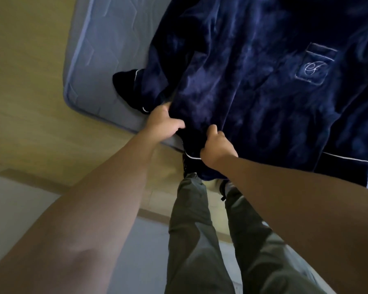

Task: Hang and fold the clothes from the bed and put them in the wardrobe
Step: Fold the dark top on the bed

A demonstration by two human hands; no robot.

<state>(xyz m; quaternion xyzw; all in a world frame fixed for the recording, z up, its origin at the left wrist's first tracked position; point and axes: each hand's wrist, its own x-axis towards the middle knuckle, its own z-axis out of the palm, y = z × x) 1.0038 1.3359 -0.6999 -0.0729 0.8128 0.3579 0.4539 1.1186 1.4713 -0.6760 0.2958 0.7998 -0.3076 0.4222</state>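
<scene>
A dark blue velvet pyjama top [253, 81] with white piping and a chest pocket bearing an embroidered monogram [313, 67] lies spread on the grey-blue mattress [98, 49]. Its near part hangs over the mattress edge. My left hand [162, 123] grips the fabric at the near left edge, beside a sleeve cuff [128, 88]. My right hand [216, 147] grips a bunch of the same fabric a little to the right, just above the white-piped hem. Both arms reach forward from the bottom of the view.
The mattress corner [72, 100] juts toward the wooden floor [30, 102] on the left. My legs in olive trousers [200, 240] and dark shoes stand close to the bed edge. A pale surface [15, 209] lies at lower left.
</scene>
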